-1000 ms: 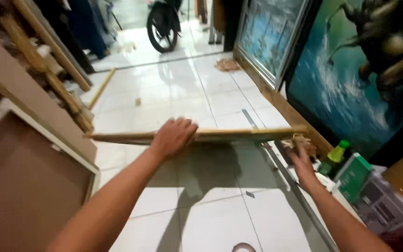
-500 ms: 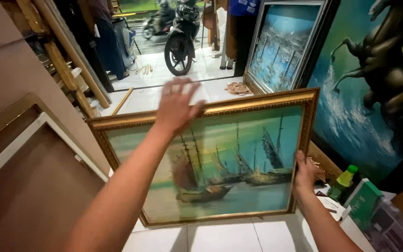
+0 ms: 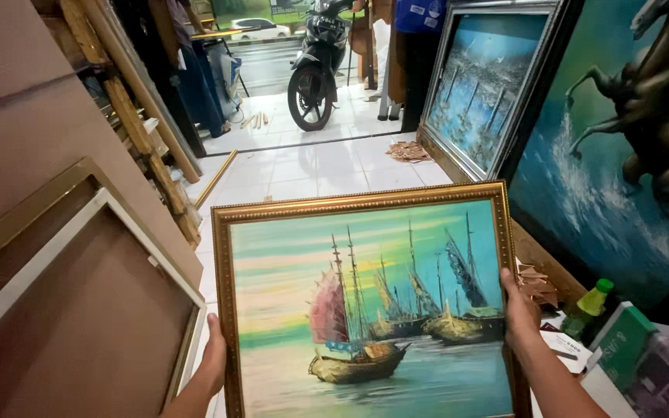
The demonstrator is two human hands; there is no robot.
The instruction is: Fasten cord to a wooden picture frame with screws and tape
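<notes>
Landmark: the framed painting, a gold-framed canvas showing sailing ships on green-blue water. All positions are being given relative to it.

The painting is being held upright, face toward the camera, in the lower centre of the view above the white tiled floor.

The left hand is gripping the painting's left frame edge near the bottom corner, fingers wrapped behind the moulding, thumb side showing. The right hand is clasping the right frame edge at about mid-height, thumb lying over the front of the gold moulding, fingers hidden behind. Both hands are closed on the frame.

Left of the painting, 1 brown backing board with a pale frame is leaning against stacked boards. Right of it, a large dark painting of a horse is standing, and beyond that a silver-framed blue painting is leaning. Just right of the lower right corner, a green-capped bottle and a green box are sitting close together. Beyond the top edge, a motorbike is standing at the doorway.
</notes>
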